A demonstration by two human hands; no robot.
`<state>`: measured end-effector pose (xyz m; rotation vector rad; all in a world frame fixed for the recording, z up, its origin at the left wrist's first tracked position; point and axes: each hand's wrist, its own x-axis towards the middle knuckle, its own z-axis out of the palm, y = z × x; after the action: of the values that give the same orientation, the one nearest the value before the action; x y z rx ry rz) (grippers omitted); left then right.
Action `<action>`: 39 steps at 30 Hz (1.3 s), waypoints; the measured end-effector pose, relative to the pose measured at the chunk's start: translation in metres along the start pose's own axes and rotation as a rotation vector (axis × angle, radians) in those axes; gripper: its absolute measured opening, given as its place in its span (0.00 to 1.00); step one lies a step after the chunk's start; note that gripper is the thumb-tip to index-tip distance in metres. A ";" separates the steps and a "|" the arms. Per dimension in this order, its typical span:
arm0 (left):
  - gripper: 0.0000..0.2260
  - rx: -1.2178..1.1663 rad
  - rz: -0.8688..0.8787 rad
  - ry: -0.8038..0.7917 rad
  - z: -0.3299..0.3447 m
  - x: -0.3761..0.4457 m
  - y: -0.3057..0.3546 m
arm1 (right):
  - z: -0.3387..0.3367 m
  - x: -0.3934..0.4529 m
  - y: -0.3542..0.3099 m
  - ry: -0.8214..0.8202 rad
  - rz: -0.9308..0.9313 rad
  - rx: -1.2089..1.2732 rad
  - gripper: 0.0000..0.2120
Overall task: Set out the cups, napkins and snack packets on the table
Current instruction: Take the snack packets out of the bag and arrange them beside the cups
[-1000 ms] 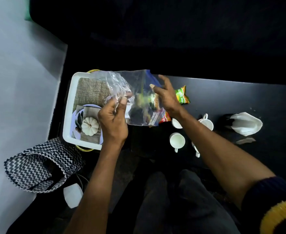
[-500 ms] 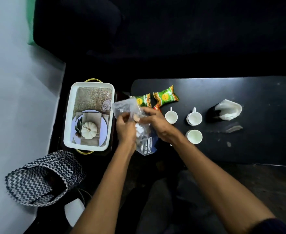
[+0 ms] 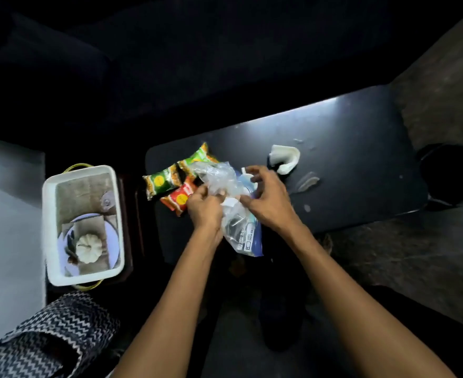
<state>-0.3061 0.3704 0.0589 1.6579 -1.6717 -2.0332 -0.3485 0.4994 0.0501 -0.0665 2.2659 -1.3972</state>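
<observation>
A crumpled clear plastic zip bag (image 3: pixel 234 211) hangs over the near edge of the black table (image 3: pixel 347 165). My left hand (image 3: pixel 204 211) pinches its left side. My right hand (image 3: pixel 268 197) grips its right side with curled fingers. Three snack packets lie just left of the bag: two green ones (image 3: pixel 163 181) (image 3: pixel 197 159) and a red one (image 3: pixel 177 199). A white napkin (image 3: pixel 285 158) sits behind my right hand. A white cup rim (image 3: pixel 248 174) peeks out behind the bag; the other cups are hidden by my hands and the bag.
A white tray (image 3: pixel 48 227) left of the table holds a burlap mat, a plate, a small glass and a white pumpkin (image 3: pixel 88 248). A zigzag-patterned bag (image 3: pixel 50 334) lies at bottom left. A dark round object (image 3: pixel 451 173) stands beyond the table's right end.
The view swung, so the table now appears tilted. The bag went from spread open and raised to crumpled low between both hands. It now covers the cups.
</observation>
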 end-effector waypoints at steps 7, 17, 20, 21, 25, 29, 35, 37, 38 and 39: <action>0.12 0.130 -0.043 -0.103 0.146 -0.030 -0.025 | -0.155 -0.003 0.060 -0.335 -0.188 -0.264 0.52; 0.10 0.484 -0.355 -0.605 0.426 -0.135 -0.102 | -0.379 0.030 0.208 0.370 0.306 0.086 0.14; 0.08 0.404 -0.368 -0.571 0.485 -0.150 -0.131 | -0.432 0.041 0.252 0.368 0.431 0.410 0.17; 0.10 0.406 -0.342 -0.515 0.500 -0.151 -0.139 | -0.445 0.042 0.262 0.318 0.408 0.410 0.18; 0.13 0.626 -0.134 -0.249 0.554 -0.152 -0.171 | -0.496 0.039 0.306 0.064 0.314 0.145 0.44; 0.14 0.798 -0.075 -0.364 0.592 -0.145 -0.189 | -0.507 0.034 0.337 0.099 0.195 -0.149 0.45; 0.20 0.861 -0.196 -0.716 0.636 -0.125 -0.211 | -0.514 0.070 0.418 0.412 0.422 -0.103 0.20; 0.21 0.894 -0.222 -0.760 0.642 -0.119 -0.220 | -0.518 0.087 0.453 0.430 0.544 -0.091 0.18; 0.21 0.918 -0.223 -0.756 0.645 -0.115 -0.225 | -0.520 0.096 0.472 0.441 0.607 -0.097 0.17; 0.21 0.935 -0.223 -0.740 0.647 -0.110 -0.231 | -0.522 0.107 0.490 0.456 0.669 -0.109 0.16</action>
<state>-0.5921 0.9774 -0.1265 1.2871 -3.1907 -2.2952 -0.5619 1.1385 -0.2157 0.9708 2.3665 -0.9846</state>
